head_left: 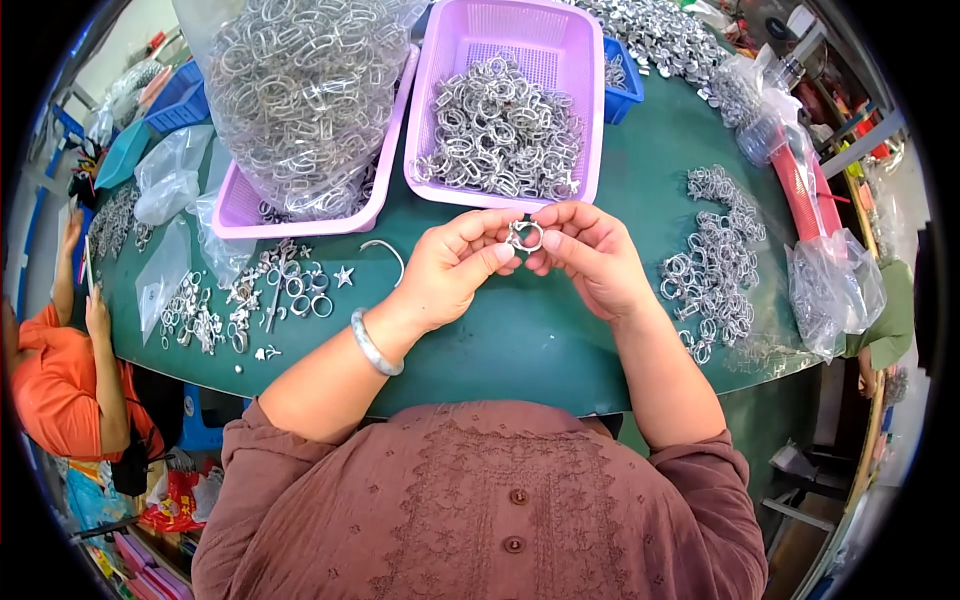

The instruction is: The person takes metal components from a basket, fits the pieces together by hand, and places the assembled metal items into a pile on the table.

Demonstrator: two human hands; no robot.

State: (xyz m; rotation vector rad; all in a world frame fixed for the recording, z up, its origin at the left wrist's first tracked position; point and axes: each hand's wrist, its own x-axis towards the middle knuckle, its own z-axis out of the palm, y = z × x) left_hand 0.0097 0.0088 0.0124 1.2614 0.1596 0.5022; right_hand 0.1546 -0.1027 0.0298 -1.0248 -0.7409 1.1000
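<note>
A silver-grey metal ring [526,237] is pinched between both my hands, in front of the near edge of a lilac basket. My left hand [462,262] has thumb and fingers closed on its left side, and a pale bangle [374,343] circles that wrist. On its other side my right hand [592,255] grips it between thumb and forefinger. Just beyond lies a heap of similar metal rings [505,130] inside the lilac basket [592,170]. The ring's underside is hidden by my fingers.
A bulging clear bag of rings [310,110] fills another lilac basket [290,229] at the left. Loose rings and small castings [195,310] lie left of my arm. More piled rings [715,265] sit right. A person in orange [75,385] is at far left.
</note>
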